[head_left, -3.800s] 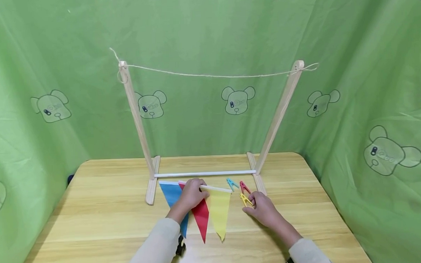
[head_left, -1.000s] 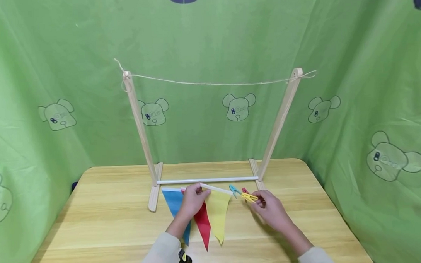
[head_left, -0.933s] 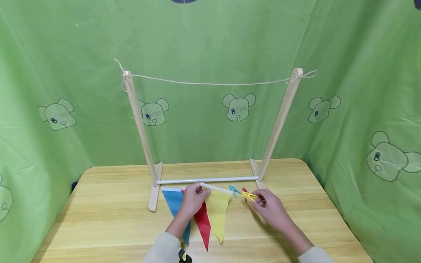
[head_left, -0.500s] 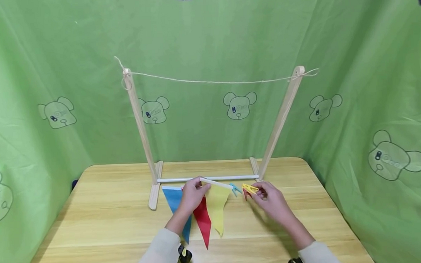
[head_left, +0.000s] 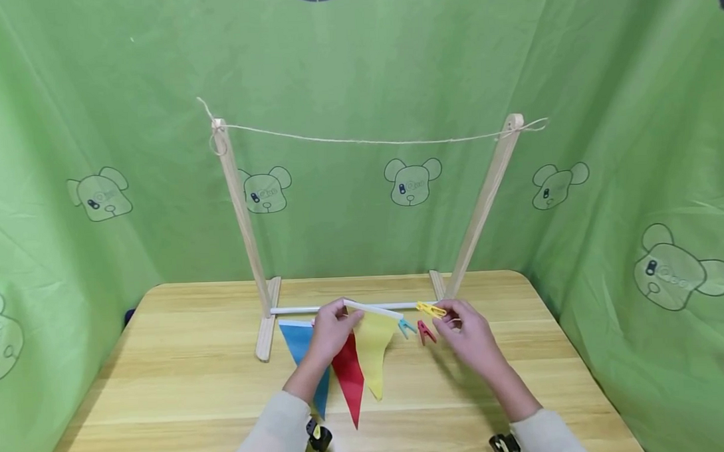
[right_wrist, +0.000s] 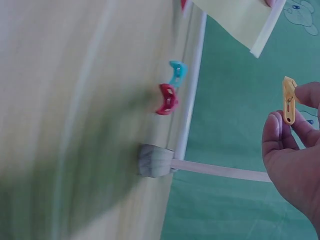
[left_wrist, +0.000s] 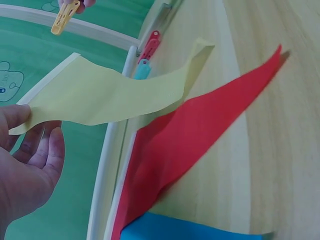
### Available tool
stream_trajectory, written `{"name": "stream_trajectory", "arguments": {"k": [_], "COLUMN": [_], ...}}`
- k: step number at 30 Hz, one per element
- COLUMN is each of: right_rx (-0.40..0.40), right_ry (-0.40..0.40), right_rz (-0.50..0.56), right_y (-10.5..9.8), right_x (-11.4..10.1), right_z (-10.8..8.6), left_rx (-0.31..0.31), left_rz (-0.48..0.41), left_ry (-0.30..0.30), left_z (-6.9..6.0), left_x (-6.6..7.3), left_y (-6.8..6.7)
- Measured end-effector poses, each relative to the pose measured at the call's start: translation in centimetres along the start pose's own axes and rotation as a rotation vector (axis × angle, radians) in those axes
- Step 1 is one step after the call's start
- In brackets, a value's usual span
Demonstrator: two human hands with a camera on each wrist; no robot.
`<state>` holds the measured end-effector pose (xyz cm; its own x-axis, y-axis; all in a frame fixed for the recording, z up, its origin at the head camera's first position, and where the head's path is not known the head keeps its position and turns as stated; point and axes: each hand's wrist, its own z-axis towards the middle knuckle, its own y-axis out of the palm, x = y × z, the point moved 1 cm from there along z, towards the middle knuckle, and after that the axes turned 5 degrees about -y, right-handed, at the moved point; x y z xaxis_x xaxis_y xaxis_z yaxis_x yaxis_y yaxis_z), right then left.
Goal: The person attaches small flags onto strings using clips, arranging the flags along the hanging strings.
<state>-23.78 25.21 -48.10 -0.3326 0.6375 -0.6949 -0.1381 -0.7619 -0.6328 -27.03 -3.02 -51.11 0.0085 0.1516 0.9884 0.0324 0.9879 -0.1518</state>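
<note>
Thumb and fingers of the left hand [head_left: 332, 330] pinch the white-edged top of a yellow pennant [head_left: 373, 348], which hangs raised off the table in the left wrist view [left_wrist: 110, 95]. The right hand [head_left: 470, 332] pinches a yellow clothespin [head_left: 431, 309] at one end, held in the air right of the pennant. A blue clothespin [head_left: 407, 328] and a red clothespin [head_left: 426, 332] lie on the table between the hands. Under and beside the left hand lie a red pennant [head_left: 348, 379] and a blue pennant [head_left: 299, 341], partly covered by it.
Behind the hands stands a frame with a left wooden post [head_left: 239, 210], a right wooden post [head_left: 486, 195] and a white bottom rod [head_left: 299, 310]. A sagging string [head_left: 359, 141] joins the post tops. Green cloth [head_left: 350, 240] surrounds the wooden table [head_left: 182, 378] at back and sides.
The yellow pennant has come up off the table with the left hand. The right hand has picked up the yellow clothespin and raised it away from the red and blue ones.
</note>
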Motion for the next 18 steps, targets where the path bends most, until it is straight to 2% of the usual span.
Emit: {"name": "stream_trajectory", "arguments": {"k": [6,12,18], "right_rx": [0.016,0.042,0.059], "right_ry": [-0.005,-0.023,-0.049], "right_rz": [0.003,-0.016,-0.019], "right_y": [-1.1,-2.1,-2.9], "right_x": [-1.0,-2.0,-2.9], "right_z": [0.6,1.1,1.8], "left_rx": [-0.009,0.017,0.036], "left_rz": [-0.039,-0.030,-0.052], "left_ry": [-0.005,0.046,0.074], "left_z": [-0.1,-0.1,-0.2], "left_x": [1.0,2.1,3.1], "left_y": [-0.1,0.0,0.1]}}
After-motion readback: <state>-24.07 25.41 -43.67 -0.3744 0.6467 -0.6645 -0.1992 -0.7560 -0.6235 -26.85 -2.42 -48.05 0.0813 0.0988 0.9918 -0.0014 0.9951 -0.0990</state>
